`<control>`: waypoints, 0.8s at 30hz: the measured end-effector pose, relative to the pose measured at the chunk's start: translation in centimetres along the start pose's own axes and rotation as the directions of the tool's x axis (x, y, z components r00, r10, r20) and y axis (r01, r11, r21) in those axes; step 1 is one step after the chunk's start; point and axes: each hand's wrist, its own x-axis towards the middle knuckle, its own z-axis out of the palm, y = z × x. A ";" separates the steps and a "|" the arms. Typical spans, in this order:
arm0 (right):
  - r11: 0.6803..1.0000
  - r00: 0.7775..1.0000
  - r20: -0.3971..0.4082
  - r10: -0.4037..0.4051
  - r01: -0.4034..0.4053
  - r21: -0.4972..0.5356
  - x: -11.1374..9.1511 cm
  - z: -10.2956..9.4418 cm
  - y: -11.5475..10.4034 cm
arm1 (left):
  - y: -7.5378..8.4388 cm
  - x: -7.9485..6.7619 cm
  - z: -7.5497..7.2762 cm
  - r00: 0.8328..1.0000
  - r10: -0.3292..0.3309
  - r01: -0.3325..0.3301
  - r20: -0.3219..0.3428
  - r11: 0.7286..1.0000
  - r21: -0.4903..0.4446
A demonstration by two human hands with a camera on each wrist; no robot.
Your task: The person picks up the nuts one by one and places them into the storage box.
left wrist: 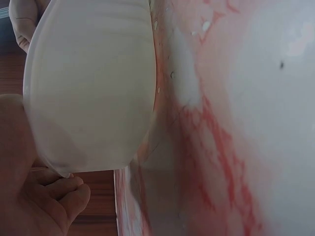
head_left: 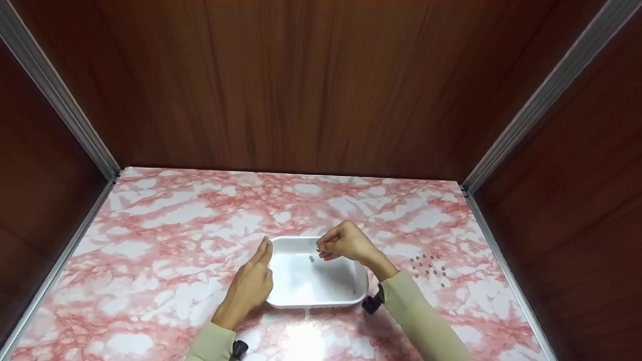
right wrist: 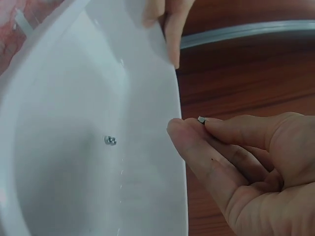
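Observation:
Over the far side of a white plastic tray (head_left: 301, 281), my right hand (head_left: 346, 243) pinches a small metal nut (right wrist: 201, 119) between thumb and fingertips. My left hand (head_left: 253, 278) holds the tray's left end, its fingers along the outside and the thumb at the rim. In the right wrist view, part of that left hand (right wrist: 170, 22) shows at the tray's edge. A small cluster of nuts (right wrist: 110, 140) lies on the tray floor, below my right hand. The left wrist view shows the tray's outer wall (left wrist: 93, 88) from close by.
Several loose nuts (head_left: 429, 266) are scattered on the red-and-white marbled table (head_left: 165, 240), right of my right forearm. Brown wood-look panels (head_left: 281, 90) stand behind and at both sides, with metal rails (head_left: 539, 90) at the corners.

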 end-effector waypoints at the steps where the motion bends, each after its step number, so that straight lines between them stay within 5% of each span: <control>1: 1.000 1.000 -0.003 0.004 -0.004 -0.004 0.2 0.1 0.0 | 0.0 0.0 0.0 1.000 0.005 -0.005 0.000 1.000 -0.003; 24: 0.989 0.998 -0.068 -0.018 0.008 -0.149 0.6 0.3 0.5 | -0.1 0.0 0.0 1.000 0.007 -0.007 0.001 1.000 -0.005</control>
